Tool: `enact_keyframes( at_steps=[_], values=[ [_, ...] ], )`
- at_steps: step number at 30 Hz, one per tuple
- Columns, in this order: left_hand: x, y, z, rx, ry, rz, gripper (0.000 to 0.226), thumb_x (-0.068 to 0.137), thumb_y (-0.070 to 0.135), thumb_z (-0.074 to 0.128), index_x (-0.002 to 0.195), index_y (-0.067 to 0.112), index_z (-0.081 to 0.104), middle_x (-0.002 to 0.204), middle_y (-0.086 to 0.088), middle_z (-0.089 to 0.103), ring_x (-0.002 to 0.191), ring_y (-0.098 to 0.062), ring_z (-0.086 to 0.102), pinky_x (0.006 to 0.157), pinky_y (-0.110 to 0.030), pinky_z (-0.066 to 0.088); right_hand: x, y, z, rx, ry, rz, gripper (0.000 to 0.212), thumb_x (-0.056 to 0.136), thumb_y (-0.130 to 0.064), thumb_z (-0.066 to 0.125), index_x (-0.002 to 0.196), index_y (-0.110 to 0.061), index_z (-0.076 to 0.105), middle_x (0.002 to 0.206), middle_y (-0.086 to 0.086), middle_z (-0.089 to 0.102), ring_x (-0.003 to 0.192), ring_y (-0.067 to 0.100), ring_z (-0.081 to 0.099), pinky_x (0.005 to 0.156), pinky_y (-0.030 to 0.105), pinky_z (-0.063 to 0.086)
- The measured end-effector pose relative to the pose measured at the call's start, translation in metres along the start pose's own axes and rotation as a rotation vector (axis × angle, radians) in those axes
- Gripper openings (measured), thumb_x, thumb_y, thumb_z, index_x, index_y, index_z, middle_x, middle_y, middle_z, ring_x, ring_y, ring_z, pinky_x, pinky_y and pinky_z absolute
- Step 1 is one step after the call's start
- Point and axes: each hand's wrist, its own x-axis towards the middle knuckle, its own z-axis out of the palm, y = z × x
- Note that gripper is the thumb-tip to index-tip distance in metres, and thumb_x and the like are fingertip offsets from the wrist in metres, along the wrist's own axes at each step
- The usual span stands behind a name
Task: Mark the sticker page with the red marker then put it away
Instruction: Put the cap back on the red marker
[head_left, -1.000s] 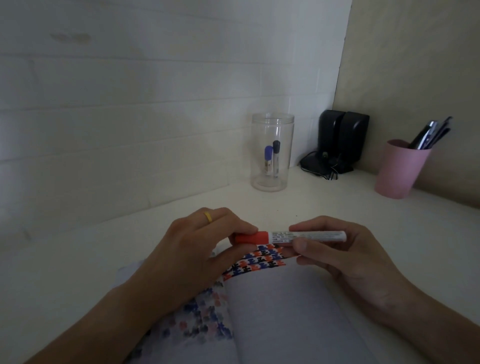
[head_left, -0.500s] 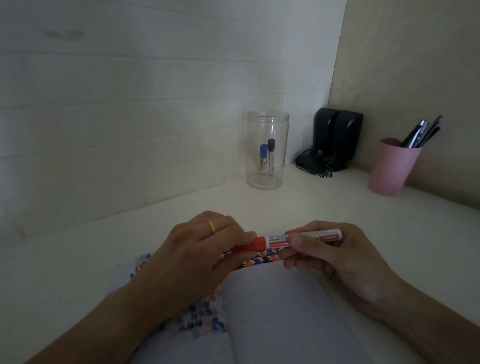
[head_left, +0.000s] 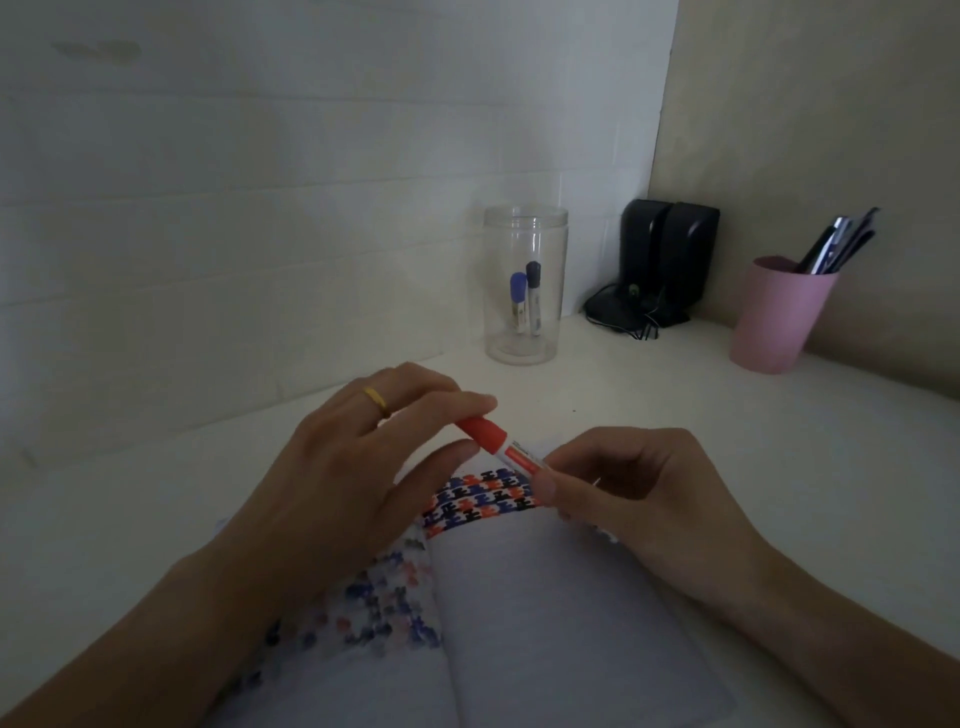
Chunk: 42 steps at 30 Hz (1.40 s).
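Both hands grip the red marker (head_left: 501, 448) slanting between them: left hand (head_left: 363, 462) fingers pinch its cap, right hand (head_left: 639, 488) fingers clasp its barrel.

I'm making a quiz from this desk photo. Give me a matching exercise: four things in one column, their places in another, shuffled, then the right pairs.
Things:
1. red marker
2. blue marker
3. pens
4. speakers

Places:
A. in the pink cup
B. in the wall corner
C. between the left hand and right hand
D. in the clear jar

Pairs: 1-C, 2-D, 3-A, 4-B
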Motion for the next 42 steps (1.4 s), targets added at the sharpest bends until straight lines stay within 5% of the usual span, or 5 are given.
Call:
enact_keyframes(
  at_steps=[10, 23, 32, 38, 42],
  values=[
    [-0.002, -0.005, 0.010, 0.013, -0.126, -0.163, 0.036, 0.098, 0.048, 0.044, 0.125, 0.031, 0.061, 0.108, 0.015, 0.067, 0.089, 0.001, 0.058, 0.079, -0.011, 0.039, 0.009, 0.022, -0.004, -0.379, 0.260, -0.030, 0.005, 0.080, -0.035, 0.075, 0.085, -0.034, 0.077, 0.078, -0.010, 0.072, 0.073, 0.010, 0.065, 0.058, 0.020, 0.053],
    [-0.006, -0.017, 0.018, -0.094, -0.322, -0.120, 0.051, 0.098, 0.062, 0.026, 0.099, 0.033, 0.068, 0.096, 0.020, 0.060, 0.087, -0.001, 0.053, 0.076, -0.025, 0.049, 0.042, 0.010, 0.007, -0.676, 0.065, 0.006, 0.034, 0.093, -0.031, 0.066, 0.127, -0.033, 0.064, 0.097, -0.017, 0.068, 0.076, 0.002, 0.065, 0.069, 0.010, 0.048],
    [-0.009, -0.020, 0.018, -0.126, -0.272, -0.112, 0.047, 0.102, 0.060, 0.029, 0.090, 0.032, 0.065, 0.092, 0.019, 0.057, 0.085, -0.002, 0.051, 0.073, -0.024, 0.046, 0.159, -0.076, -0.015, -0.550, 0.497, -0.417, 0.060, 0.098, -0.009, 0.059, 0.150, -0.031, 0.037, 0.095, -0.005, 0.066, 0.064, 0.001, 0.066, 0.060, 0.016, 0.057],
    [-0.009, -0.020, 0.019, -0.112, -0.252, -0.101, 0.043, 0.102, 0.058, 0.032, 0.089, 0.033, 0.065, 0.091, 0.019, 0.057, 0.085, -0.001, 0.051, 0.073, -0.021, 0.045, 0.210, -0.098, -0.027, -0.571, 0.654, -0.542, 0.050, 0.093, 0.001, 0.054, 0.137, -0.023, 0.045, 0.089, 0.003, 0.071, 0.064, 0.011, 0.069, 0.061, 0.018, 0.055],
    [-0.009, -0.019, 0.019, -0.114, -0.243, -0.102, 0.041, 0.101, 0.058, 0.035, 0.090, 0.032, 0.065, 0.092, 0.020, 0.057, 0.086, 0.000, 0.051, 0.074, -0.021, 0.046, 0.229, -0.081, -0.032, -0.675, 0.666, -0.478, 0.042, 0.089, 0.003, 0.057, 0.125, -0.018, 0.049, 0.080, 0.007, 0.072, 0.065, 0.023, 0.070, 0.064, 0.041, 0.061]
  ],
)
